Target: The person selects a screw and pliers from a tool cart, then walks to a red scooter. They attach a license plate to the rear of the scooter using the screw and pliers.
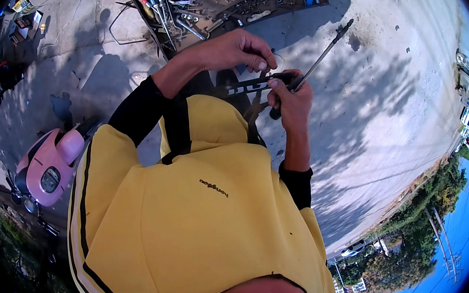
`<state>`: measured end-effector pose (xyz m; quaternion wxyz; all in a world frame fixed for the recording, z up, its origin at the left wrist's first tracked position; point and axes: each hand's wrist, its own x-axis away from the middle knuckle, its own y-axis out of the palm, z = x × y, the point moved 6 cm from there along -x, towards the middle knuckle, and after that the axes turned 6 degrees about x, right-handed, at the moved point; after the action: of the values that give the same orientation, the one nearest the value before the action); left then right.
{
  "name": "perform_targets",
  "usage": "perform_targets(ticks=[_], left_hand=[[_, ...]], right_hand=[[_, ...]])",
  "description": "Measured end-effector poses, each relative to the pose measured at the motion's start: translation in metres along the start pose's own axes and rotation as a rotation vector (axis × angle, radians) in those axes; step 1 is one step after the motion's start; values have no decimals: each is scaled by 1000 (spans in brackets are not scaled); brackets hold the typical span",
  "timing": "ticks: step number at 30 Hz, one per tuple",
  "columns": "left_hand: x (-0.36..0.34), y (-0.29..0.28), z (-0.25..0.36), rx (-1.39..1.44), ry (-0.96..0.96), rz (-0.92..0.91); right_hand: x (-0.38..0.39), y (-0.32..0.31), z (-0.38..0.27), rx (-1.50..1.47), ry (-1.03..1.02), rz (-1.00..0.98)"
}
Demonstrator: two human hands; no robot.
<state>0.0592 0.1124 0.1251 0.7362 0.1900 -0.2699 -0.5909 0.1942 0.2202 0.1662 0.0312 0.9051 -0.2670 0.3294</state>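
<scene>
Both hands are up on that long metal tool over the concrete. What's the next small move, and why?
Probably keep the right hand clamped on the long metal tool and let the left hand finish seating the small dark part it pinches at the tool's near end. The left fingertips meet that part right beside the right thumb, and the tool's far end hangs free over the concrete.

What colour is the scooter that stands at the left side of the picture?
The scooter is pink, with dark trim. The head view shows it best.
</scene>
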Motion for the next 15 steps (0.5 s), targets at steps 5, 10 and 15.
perform_targets(ticks=[5, 10, 15], left_hand=[[0, 3, -5, -32, -21, -33], [1, 8, -14, 1, -40, -51], [7, 12, -4, -38, 68, -34]], right_hand=[[-1, 0, 1, 38, -5, -8], [-2, -1, 7, 65, 29, -38], [1, 4, 0, 51, -25, -39]])
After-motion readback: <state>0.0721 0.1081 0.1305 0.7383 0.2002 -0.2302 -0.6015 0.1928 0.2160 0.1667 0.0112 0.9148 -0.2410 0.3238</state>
